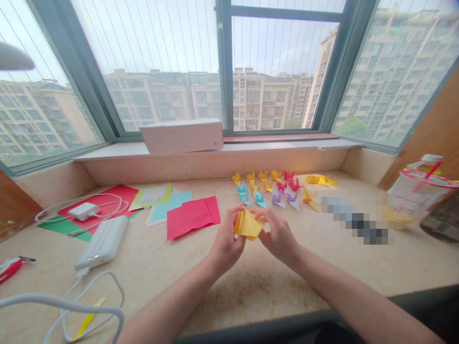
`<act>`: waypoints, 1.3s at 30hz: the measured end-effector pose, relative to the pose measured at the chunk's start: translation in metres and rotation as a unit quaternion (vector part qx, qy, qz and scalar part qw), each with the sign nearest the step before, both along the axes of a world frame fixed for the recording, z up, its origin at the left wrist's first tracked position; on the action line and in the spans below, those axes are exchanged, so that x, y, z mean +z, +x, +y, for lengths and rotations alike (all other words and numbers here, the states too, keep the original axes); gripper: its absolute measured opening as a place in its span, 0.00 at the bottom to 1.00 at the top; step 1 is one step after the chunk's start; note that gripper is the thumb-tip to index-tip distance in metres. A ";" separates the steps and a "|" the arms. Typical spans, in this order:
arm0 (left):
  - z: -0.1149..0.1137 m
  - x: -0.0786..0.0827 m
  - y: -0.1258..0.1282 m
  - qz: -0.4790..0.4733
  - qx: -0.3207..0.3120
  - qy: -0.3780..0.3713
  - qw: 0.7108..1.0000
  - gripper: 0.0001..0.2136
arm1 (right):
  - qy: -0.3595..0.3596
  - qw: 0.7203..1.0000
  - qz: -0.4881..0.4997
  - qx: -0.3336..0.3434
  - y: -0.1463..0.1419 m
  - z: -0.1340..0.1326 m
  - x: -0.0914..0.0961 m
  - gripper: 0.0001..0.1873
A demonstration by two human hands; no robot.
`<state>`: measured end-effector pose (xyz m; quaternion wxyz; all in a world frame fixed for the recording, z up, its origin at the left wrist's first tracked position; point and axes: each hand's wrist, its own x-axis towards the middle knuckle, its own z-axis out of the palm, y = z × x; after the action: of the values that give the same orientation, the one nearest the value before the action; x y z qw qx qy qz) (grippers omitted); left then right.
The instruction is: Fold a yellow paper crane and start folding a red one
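A partly folded piece of yellow origami paper [248,224] is held between my two hands above the stone counter. My left hand [230,232] grips its left side, fingers behind and thumb in front. On the other side, my right hand [279,231] pinches the right edge with its fingertips. Behind the hands stand several folded paper cranes: yellow ones [266,184], red ones [294,184], blue ones [258,197] and purple ones [292,198]. Pink-red paper sheets [191,218] lie left of my left hand.
Further left are blue paper [172,206], a yellow-green packet [151,196], a white charger [83,210] on red and green sheets, a white power bank [102,241] and looping cables [57,300]. A white box [182,137] rests on the sill. At right stands a plastic cup [412,196] with a straw.
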<state>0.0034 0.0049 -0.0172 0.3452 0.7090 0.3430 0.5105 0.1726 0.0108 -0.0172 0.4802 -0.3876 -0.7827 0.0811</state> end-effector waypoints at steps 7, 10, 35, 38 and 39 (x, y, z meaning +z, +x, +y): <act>0.000 -0.001 -0.002 0.053 0.007 0.006 0.999 0.26 | 0.040 0.997 -0.068 -0.022 0.000 -0.003 0.000 0.12; 0.000 -0.001 -0.002 0.075 0.015 0.009 0.997 0.25 | 0.072 0.992 -0.095 -0.033 0.002 -0.001 -0.002 0.17; -0.005 0.014 0.003 -0.123 -0.123 -0.141 0.975 0.25 | 0.063 0.992 0.085 0.075 0.010 0.005 0.000 0.12; -0.006 0.016 0.001 -0.150 -0.140 -0.171 0.964 0.24 | 0.030 0.985 0.134 0.105 0.010 0.004 0.000 0.09; -0.006 0.017 -0.001 -0.158 -0.146 -0.177 0.960 0.24 | 0.021 0.983 0.147 0.112 0.011 0.005 0.001 0.08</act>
<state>0.0028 -0.0010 -0.0002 0.5858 0.5890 0.2621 0.4913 0.1834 0.0156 -0.0164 0.5861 -0.2717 -0.7432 0.1744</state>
